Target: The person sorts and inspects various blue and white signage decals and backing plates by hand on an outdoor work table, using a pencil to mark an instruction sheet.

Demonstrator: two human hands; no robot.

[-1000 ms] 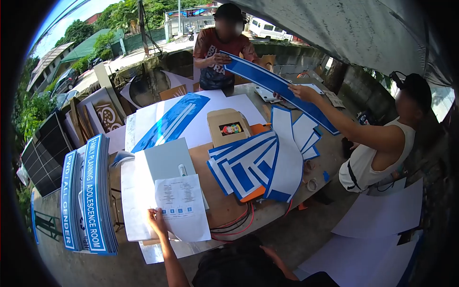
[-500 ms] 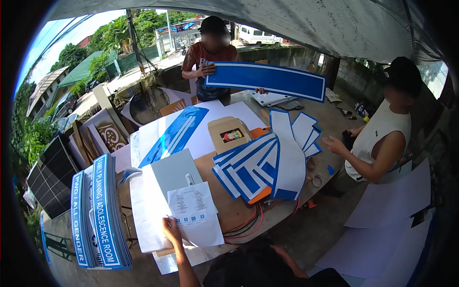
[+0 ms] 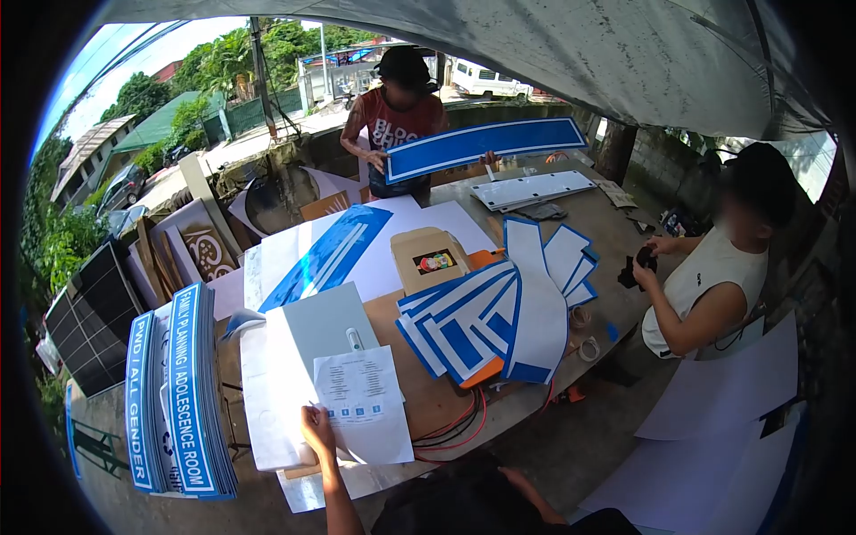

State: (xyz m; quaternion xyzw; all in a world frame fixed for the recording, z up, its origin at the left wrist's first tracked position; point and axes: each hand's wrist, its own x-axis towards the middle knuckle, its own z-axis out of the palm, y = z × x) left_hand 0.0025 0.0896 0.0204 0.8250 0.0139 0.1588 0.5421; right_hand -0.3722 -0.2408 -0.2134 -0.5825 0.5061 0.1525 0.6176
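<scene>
Daylight is pouring in bright from the left; sun is blowing out the white sheet (image 3: 270, 392) beside my left hand (image 3: 318, 434). Glare is streaking the blue sheet (image 3: 325, 257). Tarp (image 3: 624, 62) is looking grey, dimmer. Fisheye is bending edges, corners are going black; paper (image 3: 361, 415) print is reading fuzzy.

A white printed sheet (image 3: 370, 397) lies face up, mostly flat, toward seven o'clock in the view, near the table's close edge. Its upper edge faces a little short of twelve o'clock. Dark print, too small to read, runs in two columns over its upper half, with a row of four small blue squares below. It overlaps a grey panel (image 3: 325, 325) toward eleven o'clock; the left hand (image 3: 318, 431) touches its edge between eight and nine o'clock.
</scene>
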